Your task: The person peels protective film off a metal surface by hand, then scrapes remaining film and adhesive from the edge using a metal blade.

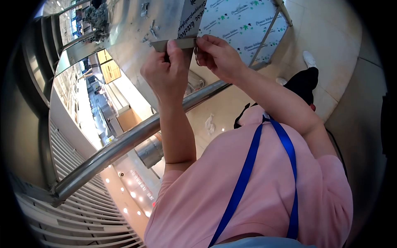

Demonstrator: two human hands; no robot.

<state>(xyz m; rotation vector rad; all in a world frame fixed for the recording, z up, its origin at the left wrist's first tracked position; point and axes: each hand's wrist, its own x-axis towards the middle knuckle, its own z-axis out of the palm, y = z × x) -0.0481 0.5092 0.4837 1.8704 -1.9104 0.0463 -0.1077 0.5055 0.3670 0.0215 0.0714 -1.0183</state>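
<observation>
A flat grey-beige strip (185,43), which looks like tape, stretches between my two hands in front of a metal panel. My left hand (166,72) is closed, its thumb pressed on the strip near the left end. The fingertips of my right hand (217,56) pinch the other end. A thin curved edge (197,57) shows under the right fingers; whether it is a roll or a ring I cannot make out. Just behind the hands, the metal panel (132,41) carries film printed with lettering, and grey scraps (153,29) cling to it.
A round metal rail (132,136) runs diagonally below my forearms. Film-covered sheet (235,25) with green leaf prints stands at the upper right. A crumpled grey clump (97,18) sits at the upper left. White slats (82,206) lie lower left; a white scrap (210,124) is on the floor.
</observation>
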